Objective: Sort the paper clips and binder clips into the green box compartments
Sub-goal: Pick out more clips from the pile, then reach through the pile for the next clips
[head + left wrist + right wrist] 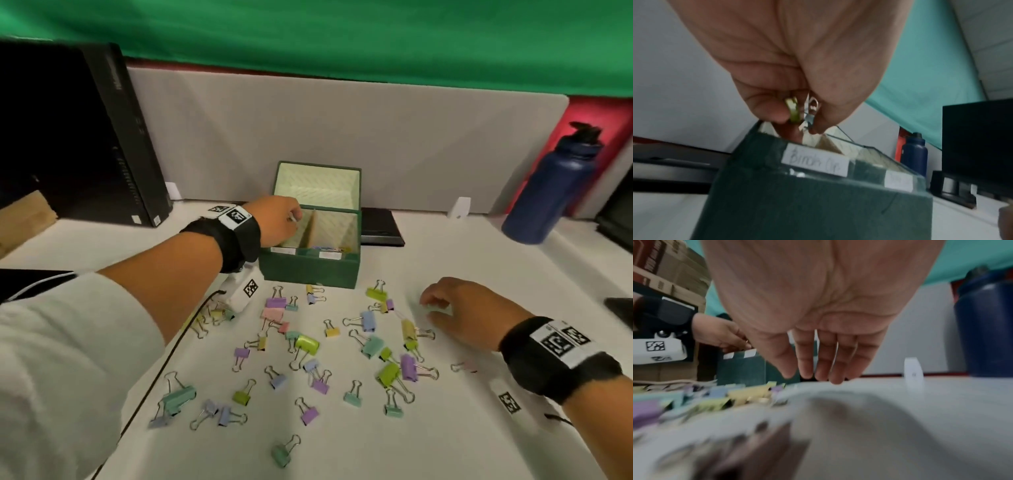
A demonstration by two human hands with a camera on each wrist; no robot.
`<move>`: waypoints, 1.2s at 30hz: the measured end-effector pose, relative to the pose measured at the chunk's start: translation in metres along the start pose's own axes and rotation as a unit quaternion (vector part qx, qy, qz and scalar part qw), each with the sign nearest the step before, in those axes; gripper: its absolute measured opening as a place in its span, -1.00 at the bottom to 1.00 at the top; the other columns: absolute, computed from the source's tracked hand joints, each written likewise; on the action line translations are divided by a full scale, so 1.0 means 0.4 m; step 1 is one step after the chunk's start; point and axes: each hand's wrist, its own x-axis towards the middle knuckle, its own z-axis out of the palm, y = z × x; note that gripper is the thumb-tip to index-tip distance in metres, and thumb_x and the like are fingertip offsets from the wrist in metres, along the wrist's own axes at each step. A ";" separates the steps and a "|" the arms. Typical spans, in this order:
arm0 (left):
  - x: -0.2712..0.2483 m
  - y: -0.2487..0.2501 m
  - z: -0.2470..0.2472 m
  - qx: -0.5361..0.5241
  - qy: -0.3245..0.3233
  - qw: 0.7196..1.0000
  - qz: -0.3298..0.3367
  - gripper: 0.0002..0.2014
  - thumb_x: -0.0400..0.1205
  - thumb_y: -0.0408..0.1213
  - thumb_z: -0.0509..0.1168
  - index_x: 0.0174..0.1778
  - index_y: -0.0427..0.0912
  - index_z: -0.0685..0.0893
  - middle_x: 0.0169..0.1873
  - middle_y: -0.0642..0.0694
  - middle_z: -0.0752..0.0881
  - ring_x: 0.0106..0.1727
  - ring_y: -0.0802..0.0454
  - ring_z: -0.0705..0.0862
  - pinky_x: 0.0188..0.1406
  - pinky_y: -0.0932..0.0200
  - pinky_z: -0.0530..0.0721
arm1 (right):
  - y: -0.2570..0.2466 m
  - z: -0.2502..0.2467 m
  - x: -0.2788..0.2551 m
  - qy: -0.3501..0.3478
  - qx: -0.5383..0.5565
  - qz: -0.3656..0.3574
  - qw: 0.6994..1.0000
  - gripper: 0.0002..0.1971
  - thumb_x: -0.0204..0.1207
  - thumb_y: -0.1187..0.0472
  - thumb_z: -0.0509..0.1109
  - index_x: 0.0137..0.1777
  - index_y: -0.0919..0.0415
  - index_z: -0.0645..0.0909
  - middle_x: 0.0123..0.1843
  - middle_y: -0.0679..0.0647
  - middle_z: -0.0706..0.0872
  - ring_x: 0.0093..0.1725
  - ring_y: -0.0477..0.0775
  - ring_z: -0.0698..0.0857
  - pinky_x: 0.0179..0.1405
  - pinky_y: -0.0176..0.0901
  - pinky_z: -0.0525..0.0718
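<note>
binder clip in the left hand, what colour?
Yellow-green body with silver wire handles, pinched by the left hand as binder clip over the green box. Left wrist view shows it best.

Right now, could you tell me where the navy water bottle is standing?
In the head view, the navy water bottle stands far right on the table, against the grey divider, right of the green box.

Office desk, grey partition screen, black computer tower, blue water bottle
</note>
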 end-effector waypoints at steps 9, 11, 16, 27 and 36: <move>-0.147 -0.094 -0.028 -0.041 0.142 0.988 0.050 -0.86 0.67 -0.16 0.32 0.10 0.07 0.73 -0.05 0.11 0.70 -0.06 0.15 0.67 -0.08 0.26 0.61 | -0.033 0.016 0.017 -0.003 0.038 -0.048 0.998 -0.88 0.67 -0.03 0.31 0.14 -0.17 0.63 0.06 -0.18 0.66 0.01 -0.14 0.65 0.16 -0.18 0.67; -0.196 -0.155 -0.032 -0.013 0.094 0.995 0.008 -0.91 0.65 -0.16 0.33 -0.02 0.14 0.71 -0.14 0.14 0.70 -0.10 0.16 0.68 -0.15 0.28 0.57 | -0.043 0.015 0.029 0.002 0.048 -0.056 0.997 -0.89 0.68 -0.02 0.31 0.13 -0.18 0.63 0.06 -0.18 0.68 0.00 -0.15 0.66 0.15 -0.20 0.68; -0.293 -0.242 -0.008 0.034 -0.103 0.991 -0.078 -0.96 0.60 -0.04 0.39 -0.09 0.16 0.75 -0.13 0.20 0.74 -0.09 0.21 0.68 0.03 0.20 0.68 | -0.074 0.011 0.061 0.002 0.053 -0.076 0.996 -0.85 0.69 -0.01 0.30 0.18 -0.22 0.65 0.15 -0.21 0.69 0.06 -0.12 0.66 0.18 -0.21 0.68; -0.312 -0.192 0.064 0.111 -0.137 0.984 -0.010 -0.75 0.60 0.07 0.38 0.18 0.19 0.71 -0.03 0.16 0.60 -0.05 0.15 0.59 0.00 0.24 0.61 | -0.104 0.012 0.093 -0.028 0.050 -0.056 0.997 -0.91 0.58 0.04 0.47 -0.04 -0.20 0.62 -0.01 -0.19 0.70 -0.04 -0.14 0.67 0.03 -0.26 0.68; -0.336 -0.181 0.084 0.032 -0.115 0.992 0.033 -0.83 0.64 -0.12 0.34 0.13 0.21 0.68 -0.13 0.22 0.62 -0.13 0.25 0.59 0.01 0.23 0.66 | -0.102 0.012 0.094 0.043 0.056 -0.043 0.997 -0.75 0.60 0.30 0.31 -0.05 -0.14 0.61 -0.03 -0.14 0.57 -0.07 -0.08 0.61 -0.11 -0.35 0.51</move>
